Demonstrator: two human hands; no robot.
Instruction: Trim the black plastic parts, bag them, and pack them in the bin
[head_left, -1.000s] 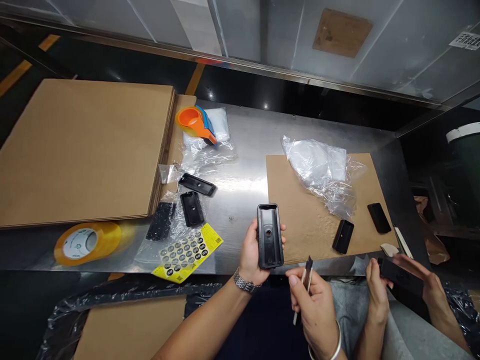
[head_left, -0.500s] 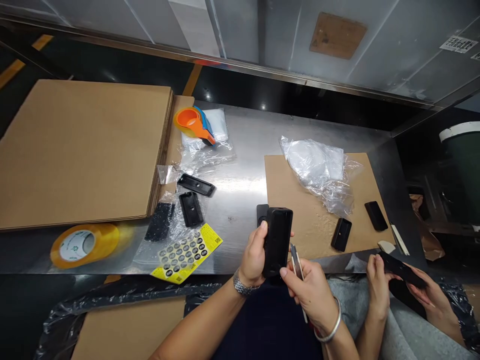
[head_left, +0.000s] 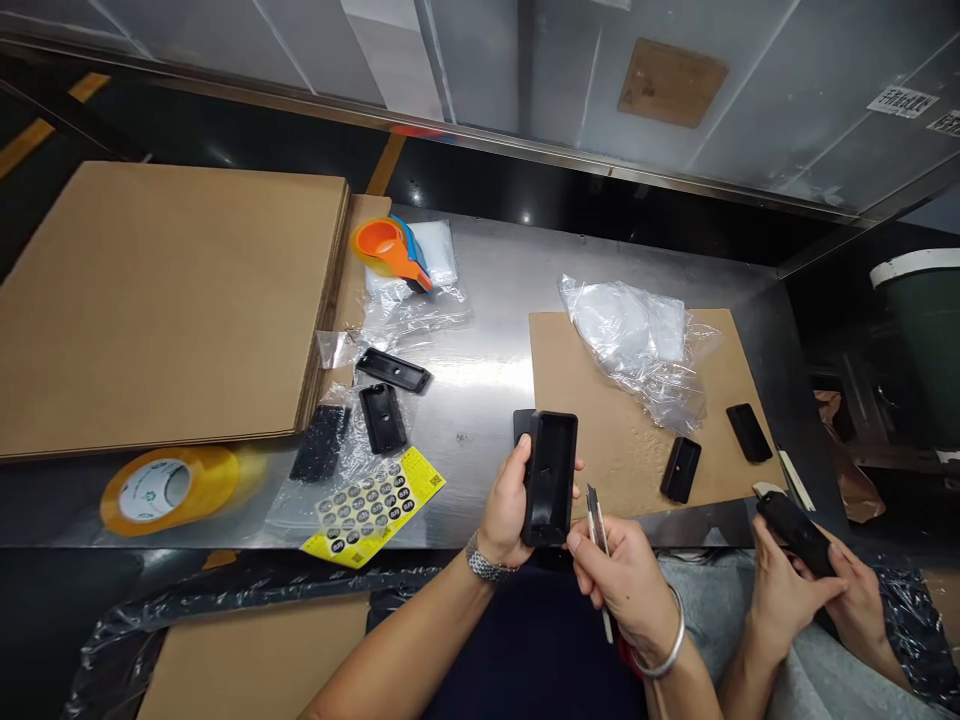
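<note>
My left hand (head_left: 507,505) is closed around a black rectangular plastic case (head_left: 553,475), held upright with its hollow inside facing me. In my right hand (head_left: 619,570) is a utility knife (head_left: 598,525), its blade pointing up and away. The thumb and fingertips of that hand are close to the case's lower right corner; whether they touch it I cannot tell. Behind the held case, a flat black piece (head_left: 523,424) lies partly hidden on the metal table (head_left: 480,370).
At left are a cardboard stack (head_left: 172,300), a tape roll (head_left: 169,490), an orange tape dispenser (head_left: 394,250), black cases (head_left: 382,418) and a yellow sticker sheet (head_left: 375,508). At right, a plastic bag (head_left: 630,335) lies on cardboard (head_left: 574,375). A co-worker's hands (head_left: 787,590) hold another black part.
The case in my left hand has turned, so its hollow shows more openly. My right hand has shifted slightly with the knife. The co-worker's hands have turned their black part.
</note>
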